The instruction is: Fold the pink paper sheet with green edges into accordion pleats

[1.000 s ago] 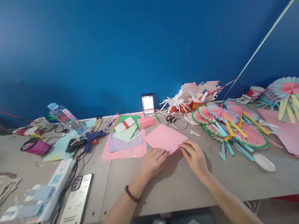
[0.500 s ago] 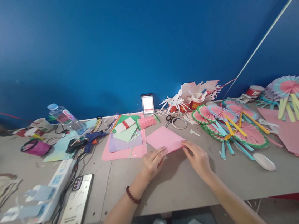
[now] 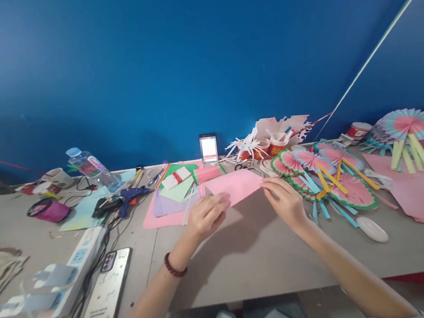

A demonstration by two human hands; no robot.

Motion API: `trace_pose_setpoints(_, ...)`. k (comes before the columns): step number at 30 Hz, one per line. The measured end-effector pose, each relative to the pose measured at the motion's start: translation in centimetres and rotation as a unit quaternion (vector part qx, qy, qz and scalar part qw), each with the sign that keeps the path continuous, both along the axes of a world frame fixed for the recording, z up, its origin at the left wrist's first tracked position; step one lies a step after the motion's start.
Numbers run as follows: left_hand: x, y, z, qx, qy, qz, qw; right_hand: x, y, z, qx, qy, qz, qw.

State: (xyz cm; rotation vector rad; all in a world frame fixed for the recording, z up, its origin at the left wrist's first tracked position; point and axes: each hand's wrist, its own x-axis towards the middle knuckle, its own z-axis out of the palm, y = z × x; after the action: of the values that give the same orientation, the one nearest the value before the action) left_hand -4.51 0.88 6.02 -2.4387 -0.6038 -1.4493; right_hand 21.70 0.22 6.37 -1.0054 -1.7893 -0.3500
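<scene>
Sheet of pink paper [image 3: 237,182], smooth and slanting, is held up over the grey tabletop [image 3: 324,268], where a soft shadow falls beneath it. The left hand [image 3: 208,215], with a dark beaded bracelet [image 3: 176,266] at its wrist, is clamped on the near left part, fingers curled over the paper. The right hand [image 3: 286,202], set apart from it, pinches the right corner between thumb and fingertips.

Clutter crowds the far side. Beyond the held paper lie a pleated pink bundle with green edges [image 3: 209,173] and dark-handled scissors [image 3: 240,166], the latter partly hidden by the sheet. Just left of the paper, a layered pile of lilac, green and pink sheets [image 3: 161,218] reaches close to the left hand. To the right, round pleated paper fans with coloured strips [image 3: 354,194] spread near the right hand, a smooth white oval object [image 3: 373,229] beside them. Farther left are a blue glue gun [image 3: 130,199], a white power strip [image 3: 79,255], a phone in a pale patterned case [image 3: 103,296] and a clear plastic bottle with a blue cap [image 3: 92,167].
</scene>
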Motion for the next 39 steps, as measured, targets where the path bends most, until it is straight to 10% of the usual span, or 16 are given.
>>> trace_pose_setpoints(5, -0.8, 1.5, -1.2, -0.017, -0.027, 0.061, 0.998, -0.6, 1.2, -0.6, -0.027, -0.017, -0.017, 0.999)
trace_pose_setpoints(10, -0.7, 2.1, -5.3, -0.09, 0.023, 0.192, 0.977, -1.1, 2.3, -5.0, -0.142, -0.061, 0.007, 0.988)
trace_pose_setpoints(15, 0.8, 1.5, -7.5, -0.11, 0.132, 0.186, 0.967, -2.0, 2.0, -8.0, -0.213, -0.11, 0.056, 0.969)
trace_pose_setpoints(24, 1.4, 1.2, -8.4, -0.118, 0.227, 0.14, 0.956, -1.6, 2.2, -7.1, -0.293, -0.11, 0.148, 0.938)
trace_pose_setpoints(39, 0.5, 2.1, -8.5, -0.31, 0.08, 0.059, 0.946, -0.8, 2.7, -6.3, -0.457, 0.019, 0.155, 0.876)
